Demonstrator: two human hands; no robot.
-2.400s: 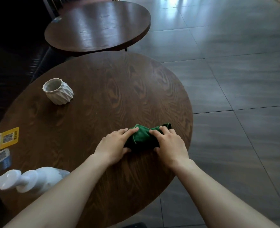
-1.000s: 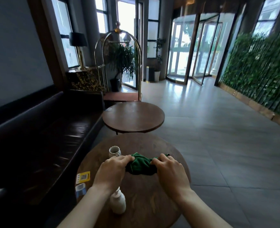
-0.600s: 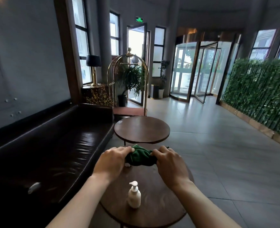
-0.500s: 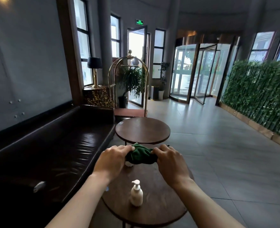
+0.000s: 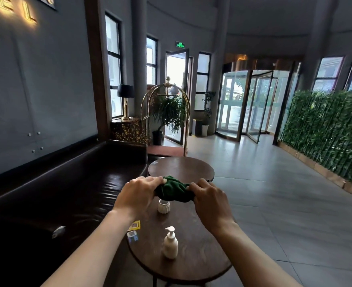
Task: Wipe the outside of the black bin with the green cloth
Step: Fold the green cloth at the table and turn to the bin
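The green cloth is bunched into a roll and held up in the air in front of me, above the near round table. My left hand grips its left end and my right hand grips its right end, both with fingers curled over it. Far off by the glass entrance stands a dark bin-like box; it is too small to tell more about it.
On the near table stand a white pump bottle, a white ribbed cup and two stickers. A second round table lies beyond. A dark leather sofa runs along the left, a brass luggage cart behind, a green hedge wall on the right.
The cloth has come up off the table, still held in both hands. My view has risen from the tabletop to the lobby, and the table now sits lower and farther away.
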